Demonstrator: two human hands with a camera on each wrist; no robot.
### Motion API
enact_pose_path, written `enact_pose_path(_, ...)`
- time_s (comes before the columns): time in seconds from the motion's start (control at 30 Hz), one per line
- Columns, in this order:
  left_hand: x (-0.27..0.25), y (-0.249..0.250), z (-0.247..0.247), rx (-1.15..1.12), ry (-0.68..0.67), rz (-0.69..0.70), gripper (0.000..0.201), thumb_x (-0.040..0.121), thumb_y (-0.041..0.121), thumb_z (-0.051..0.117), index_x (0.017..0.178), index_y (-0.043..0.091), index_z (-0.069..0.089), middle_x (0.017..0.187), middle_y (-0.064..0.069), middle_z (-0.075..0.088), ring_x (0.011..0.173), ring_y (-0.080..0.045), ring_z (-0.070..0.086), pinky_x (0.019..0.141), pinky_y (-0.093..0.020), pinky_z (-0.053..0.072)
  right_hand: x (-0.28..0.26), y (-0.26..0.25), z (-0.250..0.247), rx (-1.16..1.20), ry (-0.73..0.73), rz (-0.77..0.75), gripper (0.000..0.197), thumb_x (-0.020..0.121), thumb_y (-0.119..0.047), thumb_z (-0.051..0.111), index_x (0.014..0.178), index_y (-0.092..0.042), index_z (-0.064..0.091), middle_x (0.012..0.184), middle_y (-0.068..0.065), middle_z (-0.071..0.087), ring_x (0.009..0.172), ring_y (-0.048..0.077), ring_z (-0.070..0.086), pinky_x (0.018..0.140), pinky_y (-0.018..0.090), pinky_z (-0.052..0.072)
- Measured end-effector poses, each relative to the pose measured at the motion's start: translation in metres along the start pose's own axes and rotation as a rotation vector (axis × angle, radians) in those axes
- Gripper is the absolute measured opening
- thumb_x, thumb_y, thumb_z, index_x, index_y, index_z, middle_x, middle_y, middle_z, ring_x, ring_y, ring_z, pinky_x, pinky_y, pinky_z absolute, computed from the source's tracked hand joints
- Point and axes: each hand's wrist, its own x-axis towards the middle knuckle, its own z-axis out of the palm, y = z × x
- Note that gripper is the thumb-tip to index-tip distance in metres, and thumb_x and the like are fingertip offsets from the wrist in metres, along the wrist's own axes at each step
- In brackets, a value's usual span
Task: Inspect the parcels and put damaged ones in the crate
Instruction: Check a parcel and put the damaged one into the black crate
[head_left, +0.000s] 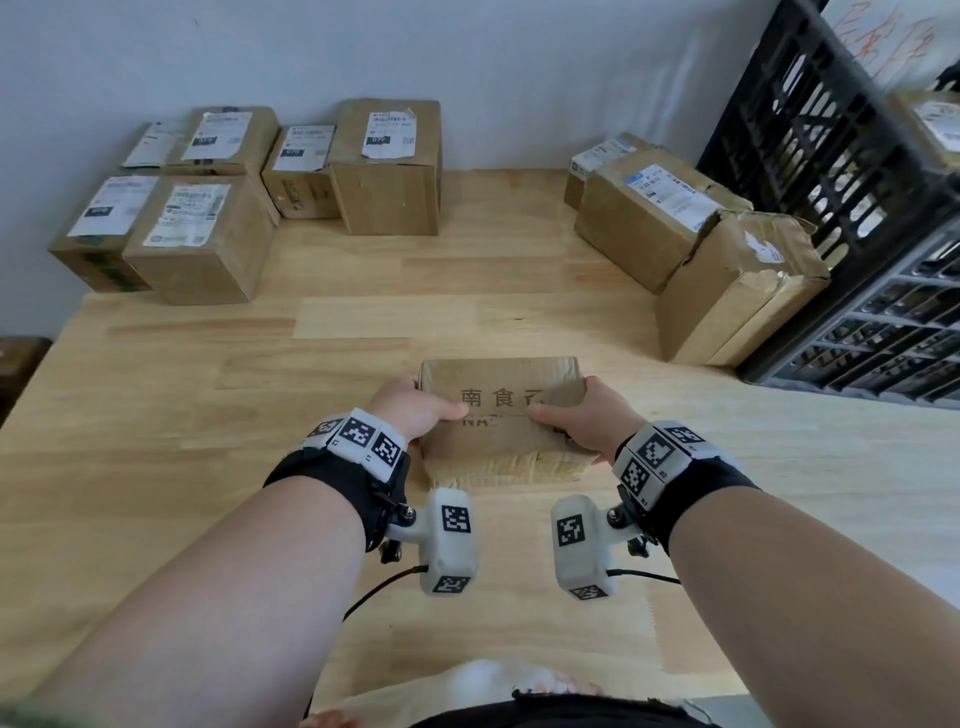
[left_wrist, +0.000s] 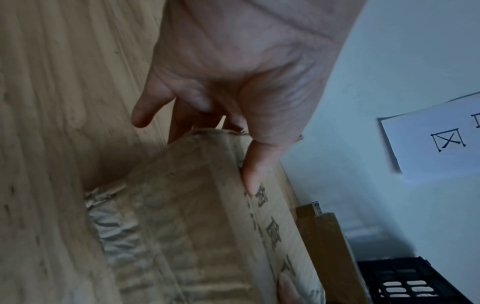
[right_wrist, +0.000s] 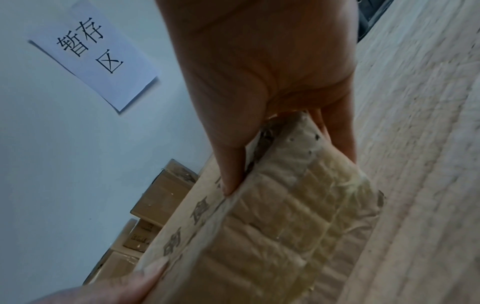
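A small brown cardboard parcel (head_left: 501, 415) with printed characters on top and wrinkled tape on its near side sits at the middle of the wooden table (head_left: 208, 395). My left hand (head_left: 415, 408) grips its left end, thumb on top. My right hand (head_left: 584, 415) grips its right end the same way. In the left wrist view the left hand (left_wrist: 233, 102) wraps the parcel (left_wrist: 187, 216), whose taped edge looks crumpled. The right wrist view shows the right hand (right_wrist: 259, 102) on the parcel (right_wrist: 272, 236). A black crate (head_left: 841, 156) stands at the far right.
Several labelled boxes (head_left: 218, 208) stand at the back left against the wall. Three worn boxes (head_left: 696, 244) line up at the right beside the crate, which holds a parcel (head_left: 935, 124). A grey crate (head_left: 893, 322) lies under the black one. A paper sign (right_wrist: 91, 53) hangs on the wall.
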Motion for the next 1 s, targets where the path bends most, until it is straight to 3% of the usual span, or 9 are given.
enact_pose_path(0.1,0.001,-0.001,0.0,-0.011,0.008,0.006,0.069,0.081,0.033,0.077,0.138,0.008,0.046,0.139,-0.009,0.051,0.125,-0.03,0.049,0.085,-0.039,0.04,-0.001,-0.001,0.0,0.006,-0.021,0.008,0.069,0.081,-0.051,0.073,0.13,-0.01,0.045,0.104,0.002,0.056,0.095,0.021,0.06,0.073,0.034,0.054)
enact_pose_path(0.23,-0.003,-0.002,-0.001,-0.023,-0.003,0.024,0.072,0.082,0.036,0.075,0.14,0.009,0.042,0.142,-0.009,0.048,0.127,-0.03,0.048,0.086,-0.039,0.039,-0.005,0.0,-0.003,0.002,-0.037,0.009,0.072,0.082,-0.055,0.07,0.133,-0.012,0.043,0.115,0.004,0.056,0.103,0.023,0.059,0.085,0.039,0.056)
enact_pose_path(0.4,-0.009,-0.008,-0.008,-0.069,-0.029,0.035,0.057,0.088,0.035,0.068,0.134,0.01,0.047,0.135,-0.008,0.054,0.099,-0.02,0.048,0.077,-0.034,0.038,-0.016,0.0,-0.009,0.148,-0.119,0.008,0.072,0.091,-0.06,0.054,0.144,-0.014,0.038,0.13,0.006,0.054,0.106,0.024,0.053,0.08,0.037,0.052)
enact_pose_path(0.5,-0.01,-0.013,-0.016,-0.117,-0.03,0.031,0.05,0.091,0.034,0.064,0.133,0.009,0.05,0.134,-0.009,0.055,0.099,-0.021,0.049,0.082,-0.035,0.04,-0.019,-0.008,-0.017,0.224,-0.22,0.043,0.078,0.088,-0.077,0.033,0.151,-0.03,0.03,0.148,0.008,0.044,0.127,0.036,0.046,0.098,0.061,0.042)
enact_pose_path(0.57,-0.011,-0.015,-0.02,-0.122,0.005,0.056,0.05,0.091,0.035,0.064,0.133,0.011,0.05,0.135,-0.009,0.054,0.107,-0.024,0.052,0.089,-0.038,0.043,-0.021,-0.015,-0.021,0.286,-0.25,0.03,0.071,0.091,-0.075,0.029,0.146,-0.031,0.037,0.145,0.008,0.047,0.132,0.037,0.043,0.103,0.064,0.034)
enact_pose_path(0.7,-0.017,-0.012,-0.028,0.064,0.267,0.144,0.063,0.086,0.034,0.071,0.139,0.014,0.044,0.139,-0.009,0.052,0.122,-0.03,0.052,0.099,-0.04,0.043,-0.025,-0.032,-0.025,0.361,-0.183,-0.04,0.049,0.098,-0.059,0.038,0.141,-0.036,0.043,0.127,0.002,0.058,0.117,0.028,0.053,0.1,0.052,0.04)
enact_pose_path(0.83,-0.026,-0.002,-0.035,0.191,0.274,0.233,0.042,0.09,0.026,0.065,0.128,0.011,0.057,0.128,-0.008,0.06,0.115,-0.028,0.057,0.091,-0.034,0.045,-0.031,-0.051,-0.026,0.476,-0.115,-0.123,0.043,0.099,-0.031,0.055,0.14,-0.035,0.045,0.12,0.006,0.064,0.088,0.018,0.065,0.067,0.029,0.048)
enact_pose_path(0.9,-0.029,0.005,-0.038,0.141,0.2,0.233,0.042,0.097,0.037,0.053,0.128,0.009,0.059,0.128,-0.009,0.061,0.115,-0.028,0.056,0.093,-0.033,0.044,-0.034,-0.06,-0.026,0.481,-0.117,-0.16,0.048,0.096,-0.024,0.06,0.141,-0.032,0.044,0.122,0.008,0.063,0.087,0.018,0.067,0.06,0.025,0.051)
enact_pose_path(1.0,-0.03,0.011,-0.043,-0.053,0.089,0.187,0.084,0.083,0.076,0.038,0.134,0.011,0.055,0.134,-0.007,0.057,0.117,-0.027,0.055,0.105,-0.038,0.04,-0.036,-0.069,-0.024,0.45,-0.104,-0.191,0.059,0.093,-0.022,0.064,0.145,-0.03,0.039,0.116,0.005,0.066,0.096,0.02,0.067,0.086,0.037,0.055)
